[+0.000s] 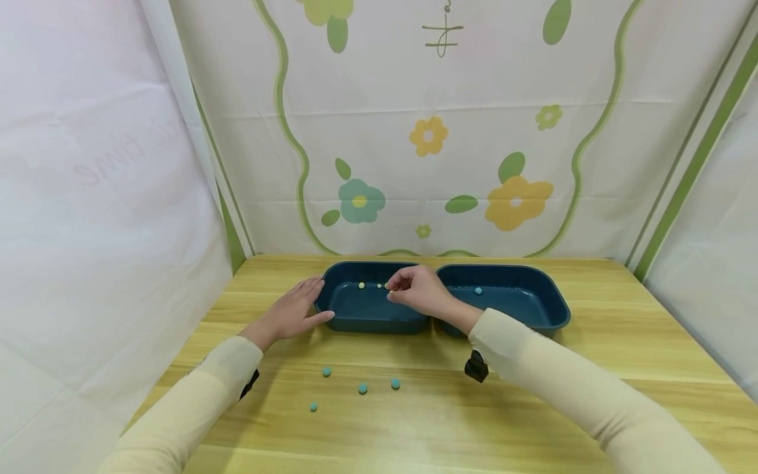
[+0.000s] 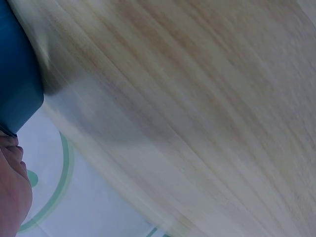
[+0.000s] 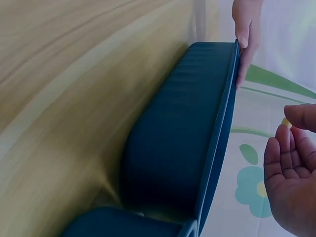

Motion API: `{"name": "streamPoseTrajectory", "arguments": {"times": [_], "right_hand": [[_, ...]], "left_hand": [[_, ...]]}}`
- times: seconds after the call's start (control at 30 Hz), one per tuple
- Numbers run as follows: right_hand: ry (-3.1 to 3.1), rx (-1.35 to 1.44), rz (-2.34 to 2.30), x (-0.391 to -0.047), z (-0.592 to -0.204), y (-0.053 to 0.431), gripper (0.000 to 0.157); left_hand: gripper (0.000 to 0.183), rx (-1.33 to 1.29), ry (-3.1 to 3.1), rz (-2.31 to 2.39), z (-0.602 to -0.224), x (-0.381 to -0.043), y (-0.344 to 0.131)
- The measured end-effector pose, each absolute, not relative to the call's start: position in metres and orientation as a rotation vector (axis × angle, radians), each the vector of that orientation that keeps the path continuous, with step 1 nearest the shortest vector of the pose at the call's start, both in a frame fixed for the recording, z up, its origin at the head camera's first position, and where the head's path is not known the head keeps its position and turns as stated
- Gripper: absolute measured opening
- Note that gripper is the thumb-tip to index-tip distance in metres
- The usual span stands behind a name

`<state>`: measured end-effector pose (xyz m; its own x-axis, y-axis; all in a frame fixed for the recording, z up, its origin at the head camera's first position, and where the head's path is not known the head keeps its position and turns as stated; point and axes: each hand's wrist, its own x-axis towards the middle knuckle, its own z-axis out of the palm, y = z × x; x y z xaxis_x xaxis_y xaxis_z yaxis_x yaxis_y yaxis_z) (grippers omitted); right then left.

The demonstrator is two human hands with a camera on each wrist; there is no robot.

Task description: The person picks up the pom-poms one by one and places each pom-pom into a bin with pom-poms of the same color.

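Nearest the viewer, four blue-green balls (image 1: 363, 388) are lying on the worktop (image 1: 450, 434). Farther off, the left hand (image 1: 290, 313), its grip relaxed and fingers extended, is resting against the left end of the left bin (image 1: 373, 325). Above that bin, the grip of the right hand (image 1: 422, 289) is pinching a yellow ball (image 3: 287, 123); small pale balls (image 1: 362, 286) are lying inside. The right bin (image 1: 509, 304) is holding one blue ball (image 1: 478, 291). A flower-printed curtain (image 1: 468, 158) is hanging behind.

Place: cloth-screened on three sides; home or workplace, unclear
Back cloth (image 1: 468, 148): white, flower-printed
Side cloths (image 1: 89, 243): white
Table (image 1: 438, 421): wood-grained
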<state>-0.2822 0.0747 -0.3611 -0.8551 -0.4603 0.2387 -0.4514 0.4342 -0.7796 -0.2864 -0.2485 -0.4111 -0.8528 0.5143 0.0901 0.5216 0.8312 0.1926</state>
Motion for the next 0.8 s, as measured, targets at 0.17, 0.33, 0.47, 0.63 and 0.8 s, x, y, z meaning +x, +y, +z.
{"name": "streamPoseTrajectory", "arguments": {"times": [0.17, 0.33, 0.47, 0.63, 0.8], "right_hand": [[2.673, -0.770, -1.457, -0.292, -0.363, 0.062, 0.004], [2.681, -0.682, -1.503, -0.301, -0.367, 0.051, 0.006], [2.683, -0.624, -1.532, -0.309, -0.372, 0.044, 0.005], [2.695, -0.561, -1.557, -0.317, -0.382, 0.038, 0.003], [2.709, -0.495, -1.536, -0.322, -0.389, 0.036, 0.006]], "left_hand": [[0.089, -0.840, -2.975, -0.327, -0.411, -0.287, -0.248], [0.088, -0.842, -2.976, -0.329, -0.410, -0.286, -0.248], [0.088, -0.841, -2.969, -0.333, -0.411, -0.287, -0.248], [0.089, -0.842, -2.963, -0.326, -0.413, -0.287, -0.249], [0.089, -0.837, -2.963, -0.326, -0.413, -0.286, -0.248]]}}
